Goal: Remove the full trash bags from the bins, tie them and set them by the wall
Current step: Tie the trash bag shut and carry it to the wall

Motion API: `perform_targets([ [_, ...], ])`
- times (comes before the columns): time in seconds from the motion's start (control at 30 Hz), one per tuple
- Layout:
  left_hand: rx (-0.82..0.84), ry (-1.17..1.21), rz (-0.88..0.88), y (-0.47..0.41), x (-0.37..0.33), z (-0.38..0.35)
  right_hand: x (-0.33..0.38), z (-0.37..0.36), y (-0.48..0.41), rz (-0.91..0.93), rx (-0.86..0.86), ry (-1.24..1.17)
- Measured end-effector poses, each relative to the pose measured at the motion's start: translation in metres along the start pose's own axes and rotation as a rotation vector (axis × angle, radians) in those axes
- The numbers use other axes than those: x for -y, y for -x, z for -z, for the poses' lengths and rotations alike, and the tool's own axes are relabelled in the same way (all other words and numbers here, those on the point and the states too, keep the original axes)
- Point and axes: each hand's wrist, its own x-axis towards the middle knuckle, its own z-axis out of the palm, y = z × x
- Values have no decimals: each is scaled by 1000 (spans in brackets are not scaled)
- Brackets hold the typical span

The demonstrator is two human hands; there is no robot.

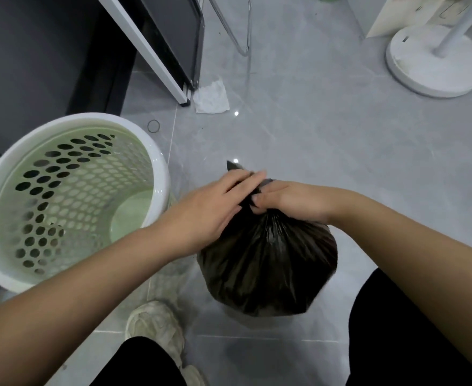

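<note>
Two bare forearms reach in from the bottom edge over a pale shoe (157, 328) and meet at the black trash bag (268, 268), which sits bulging on the grey tiled floor (326, 140), its contents hidden. The right hand (286, 201) curls round its gathered neck. The left hand (215, 208) lays nearly straight fingers over the bag's tail; I cannot tell whether it grips. Just left stands the white bin (62, 196), its green perforated inside showing down to the bare bottom.
</note>
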Motion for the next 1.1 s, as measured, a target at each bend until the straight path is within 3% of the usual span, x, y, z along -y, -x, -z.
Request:
perform_targets([
  [0.1,5,-194,-46,-4,5,5,6,-2,3,-11,88,-6],
  [0.2,99,-126,44,-3,7,18,10,-4,2,-17,126,57],
  [0.23,172,34,163,-4,7,21,9,-4,1,4,135,121],
  [0.33,274,852,533,-5,3,30,7,-4,-1,139,65,405],
  [0.4,290,1229,611,-3,-1,31,4,-2,-6,247,-95,581],
  [0.5,160,1460,610,1,-11,28,3,-1,-9,311,-221,582],
  [0.6,-110,1565,624,1,-16,25,1,0,-12,260,-218,509],
  [0.7,-300,1363,555,0,-13,18,-1,0,-15,231,-171,413],
  [0.83,-380,711,402,-2,1,10,0,-3,-18,160,-98,285],
  [0.93,-359,178,207,0,19,11,2,-7,-15,109,7,237],
  [1.0,-311,117,115,2,25,15,2,-7,-14,98,23,217],
  [1.1,-100,-79,9,4,20,14,3,-6,-13,98,16,216],
])
